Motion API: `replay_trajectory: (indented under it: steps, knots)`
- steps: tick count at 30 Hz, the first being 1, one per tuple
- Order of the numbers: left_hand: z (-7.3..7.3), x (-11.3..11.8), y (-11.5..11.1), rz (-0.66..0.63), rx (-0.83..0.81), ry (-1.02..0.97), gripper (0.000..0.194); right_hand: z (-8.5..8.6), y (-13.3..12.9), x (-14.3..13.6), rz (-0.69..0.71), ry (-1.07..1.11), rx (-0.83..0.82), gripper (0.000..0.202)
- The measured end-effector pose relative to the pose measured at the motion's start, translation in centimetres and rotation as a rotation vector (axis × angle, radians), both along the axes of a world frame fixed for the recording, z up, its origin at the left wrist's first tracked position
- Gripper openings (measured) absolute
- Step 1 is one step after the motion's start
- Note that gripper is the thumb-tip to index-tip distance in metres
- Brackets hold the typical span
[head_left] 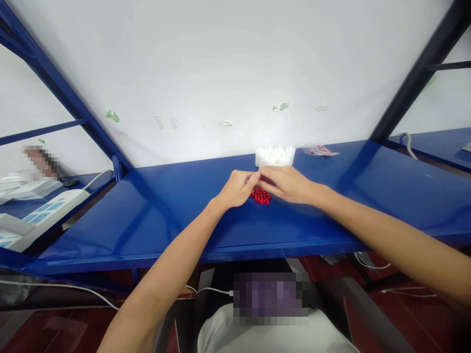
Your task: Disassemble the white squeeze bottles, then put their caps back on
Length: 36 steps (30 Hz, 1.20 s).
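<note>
A tight cluster of small red round pieces (261,196), perhaps caps, lies on the blue tabletop between my hands. My left hand (239,188) curves round its left side, with the thumb stretched toward the right hand. My right hand (289,184) arches over the far right side, fingers extended and thumb apart from them. The fingertips of both hands meet at the far edge of the cluster and hide part of it. Just behind them stands a white container (275,157) with a jagged top; its contents are unclear.
A clear plastic bag (319,150) with red bits lies at the back right of the blue table (158,211), against the white wall. Blue metal posts (79,93) frame the left side. A white power strip (47,215) sits on the neighbouring shelf at left.
</note>
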<state>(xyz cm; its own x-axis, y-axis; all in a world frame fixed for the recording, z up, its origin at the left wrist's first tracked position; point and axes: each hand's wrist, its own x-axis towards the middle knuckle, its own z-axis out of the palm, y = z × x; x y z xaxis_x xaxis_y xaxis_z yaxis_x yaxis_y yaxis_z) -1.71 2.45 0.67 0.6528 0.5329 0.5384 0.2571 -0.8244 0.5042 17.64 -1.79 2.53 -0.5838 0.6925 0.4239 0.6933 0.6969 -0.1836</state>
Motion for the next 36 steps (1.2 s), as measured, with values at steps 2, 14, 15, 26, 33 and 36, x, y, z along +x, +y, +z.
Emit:
replay_trajectory:
  steps: [2, 14, 15, 26, 33, 36]
  knots:
    - [-0.1, 0.2, -0.1, -0.022, -0.049, -0.036, 0.058, 0.1, -0.1, -0.1, 0.027, -0.016, 0.003, 0.027]
    - [0.1, -1.5, 1.3, 0.229, 0.091, -0.117, 0.051, 0.8, 0.2, 0.9, 0.049, 0.001, -0.257, 0.034]
    - [0.0, -1.6, 1.5, 0.238, 0.117, -0.074, 0.049, 0.9, 0.3, 1.2, 0.017, -0.069, -0.287, 0.031]
    - [-0.6, -1.6, 1.9, 0.287, 0.062, 0.066, 0.041, 1.0, 0.7, 2.4, -0.147, -0.341, -0.501, 0.013]
    - [-0.5, -1.4, 1.6, 0.272, 0.107, 0.113, 0.044, 0.8, 0.6, 2.3, -0.132, -0.355, -0.453, 0.011]
    - [-0.4, -1.2, 1.9, 0.313, 0.17, 0.119, 0.044, 0.6, 0.6, 2.3, -0.132, -0.357, -0.42, 0.012]
